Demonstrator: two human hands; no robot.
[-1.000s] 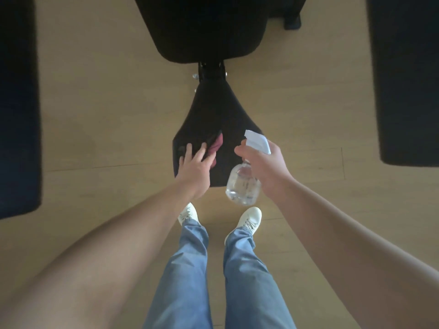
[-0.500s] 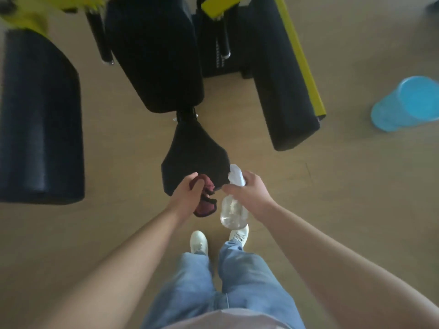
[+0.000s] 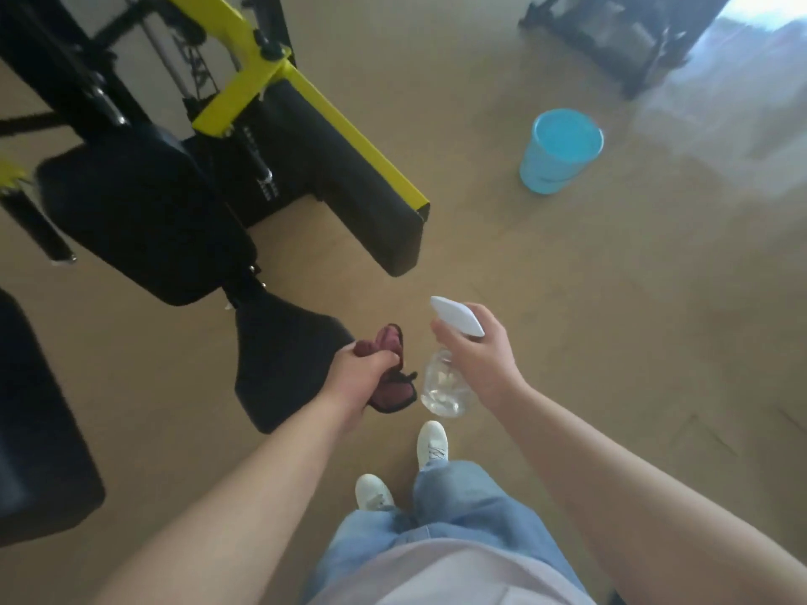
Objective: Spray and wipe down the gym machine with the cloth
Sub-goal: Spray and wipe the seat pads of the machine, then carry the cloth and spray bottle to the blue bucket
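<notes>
Head view looks down on a person standing by the gym machine (image 3: pixel 183 198). Left hand (image 3: pixel 356 377) has its fingers curled around a dark red cloth (image 3: pixel 391 388), just beside the black seat pad (image 3: pixel 279 360). Right hand (image 3: pixel 478 355) grips a clear spray bottle (image 3: pixel 445 386) by its white head. A blue bucket (image 3: pixel 561 152) stands well apart on the floor (image 3: pixel 567 299).

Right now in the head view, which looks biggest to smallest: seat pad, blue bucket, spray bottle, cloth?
Largest: seat pad
Then blue bucket and spray bottle, about alike; the bucket stands farther.
Smallest: cloth, partly inside the left hand.
</notes>
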